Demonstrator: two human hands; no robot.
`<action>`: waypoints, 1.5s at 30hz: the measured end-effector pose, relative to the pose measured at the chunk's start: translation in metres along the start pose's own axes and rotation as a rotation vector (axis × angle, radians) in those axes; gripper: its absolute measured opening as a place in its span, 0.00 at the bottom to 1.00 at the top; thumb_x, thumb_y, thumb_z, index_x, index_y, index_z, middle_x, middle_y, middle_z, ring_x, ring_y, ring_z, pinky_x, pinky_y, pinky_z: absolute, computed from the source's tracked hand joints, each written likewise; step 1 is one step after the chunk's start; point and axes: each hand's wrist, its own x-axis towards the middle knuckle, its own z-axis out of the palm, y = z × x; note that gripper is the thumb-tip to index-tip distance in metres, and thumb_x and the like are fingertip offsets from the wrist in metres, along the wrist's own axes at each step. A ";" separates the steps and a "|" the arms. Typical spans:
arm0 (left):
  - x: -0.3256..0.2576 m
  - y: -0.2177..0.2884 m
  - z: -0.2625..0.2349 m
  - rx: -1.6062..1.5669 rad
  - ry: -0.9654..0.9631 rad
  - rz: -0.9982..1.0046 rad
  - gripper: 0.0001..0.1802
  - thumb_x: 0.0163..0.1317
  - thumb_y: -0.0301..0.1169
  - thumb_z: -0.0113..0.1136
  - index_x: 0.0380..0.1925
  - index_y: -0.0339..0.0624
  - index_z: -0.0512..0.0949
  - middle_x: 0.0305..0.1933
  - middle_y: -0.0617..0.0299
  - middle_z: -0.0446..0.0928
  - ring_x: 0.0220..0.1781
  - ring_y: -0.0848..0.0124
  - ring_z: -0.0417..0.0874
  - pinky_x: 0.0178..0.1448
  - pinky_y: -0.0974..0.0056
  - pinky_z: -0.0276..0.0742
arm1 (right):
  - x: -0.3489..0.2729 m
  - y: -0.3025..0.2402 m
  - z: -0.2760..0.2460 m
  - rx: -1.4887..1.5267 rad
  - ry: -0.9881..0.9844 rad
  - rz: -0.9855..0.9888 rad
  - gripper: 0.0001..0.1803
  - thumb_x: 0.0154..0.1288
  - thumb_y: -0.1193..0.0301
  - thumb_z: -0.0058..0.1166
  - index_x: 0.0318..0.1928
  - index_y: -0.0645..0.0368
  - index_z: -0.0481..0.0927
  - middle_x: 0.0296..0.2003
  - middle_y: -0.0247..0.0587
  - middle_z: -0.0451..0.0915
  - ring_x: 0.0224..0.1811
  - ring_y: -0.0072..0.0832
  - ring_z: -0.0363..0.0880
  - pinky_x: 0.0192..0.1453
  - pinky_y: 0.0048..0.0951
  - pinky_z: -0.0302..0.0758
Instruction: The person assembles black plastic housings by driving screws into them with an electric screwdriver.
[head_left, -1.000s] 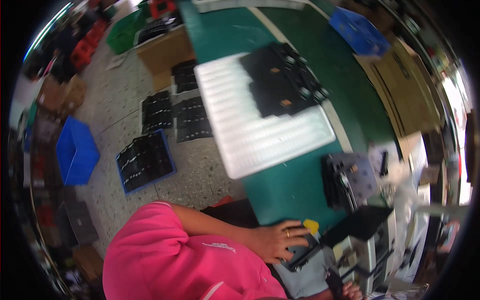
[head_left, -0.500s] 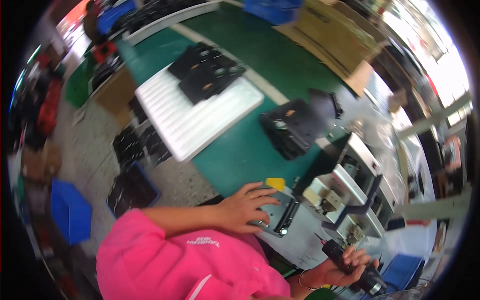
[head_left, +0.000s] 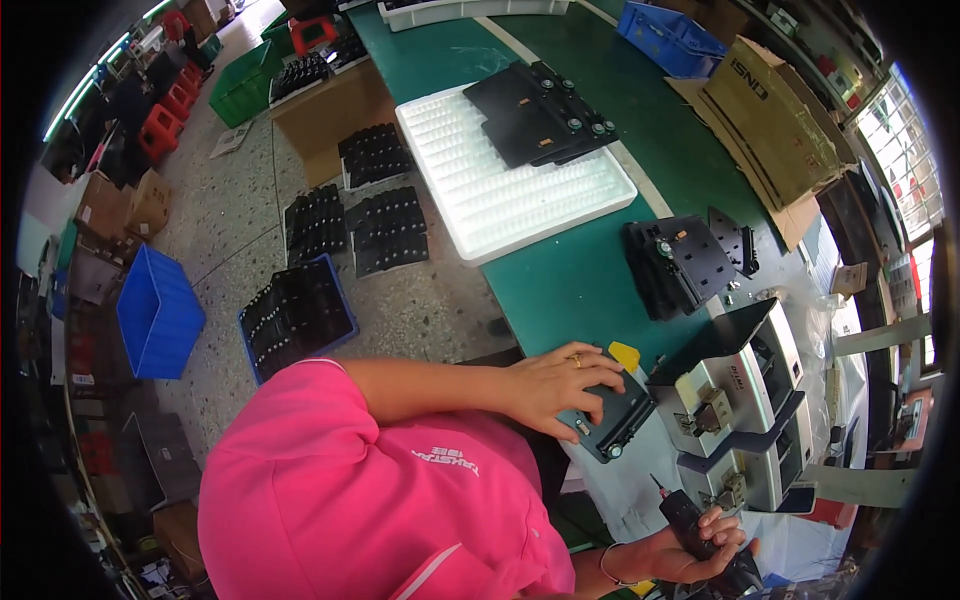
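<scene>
My left hand [head_left: 562, 385], with a ring on one finger, lies with spread fingers on a flat black panel [head_left: 630, 405] on the bench. Along the panel's right side runs a raised black strip, with a small silver round part at its near end. A yellow piece [head_left: 625, 356] sits just beyond the panel. My right hand [head_left: 705, 560] is wrapped round a black electric screwdriver [head_left: 682, 508]. Its bit points up and left, apart from the panel.
Right of the panel stand silver machines [head_left: 718, 395] with metal blocks. A stack of black panels [head_left: 680, 262] lies beyond. More panels rest on a white ribbed tray [head_left: 500, 205]. A cardboard box [head_left: 765, 115] stands far right; blue bins [head_left: 160, 315] are on the floor.
The whole view has swung, so the bench things now appear farther right and sharper. My left hand stays on the panel and my right hand still grips the screwdriver.
</scene>
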 end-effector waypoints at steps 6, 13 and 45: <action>-0.003 0.004 0.011 0.008 -0.005 0.046 0.18 0.47 0.42 0.71 0.37 0.53 0.79 0.62 0.57 0.67 0.71 0.54 0.60 0.70 0.44 0.53 | -0.022 -0.014 0.007 -0.063 0.054 -0.007 0.16 0.67 0.77 0.45 0.54 0.63 0.63 0.24 0.32 0.59 0.26 0.21 0.59 0.32 0.25 0.63; -0.007 0.020 -0.017 0.186 0.269 0.095 0.23 0.48 0.50 0.69 0.45 0.63 0.82 0.62 0.59 0.67 0.66 0.54 0.62 0.65 0.47 0.57 | -0.030 0.000 0.022 -0.027 0.096 0.019 0.17 0.63 0.75 0.46 0.53 0.60 0.64 0.24 0.34 0.63 0.23 0.22 0.63 0.27 0.25 0.64; 0.027 0.018 -0.018 0.191 -0.191 -0.289 0.55 0.26 0.44 0.79 0.63 0.55 0.67 0.67 0.54 0.61 0.70 0.55 0.59 0.72 0.45 0.43 | 0.055 0.039 0.044 -0.171 -0.032 -0.199 0.26 0.65 0.76 0.47 0.62 0.57 0.57 0.23 0.39 0.71 0.20 0.29 0.71 0.25 0.36 0.75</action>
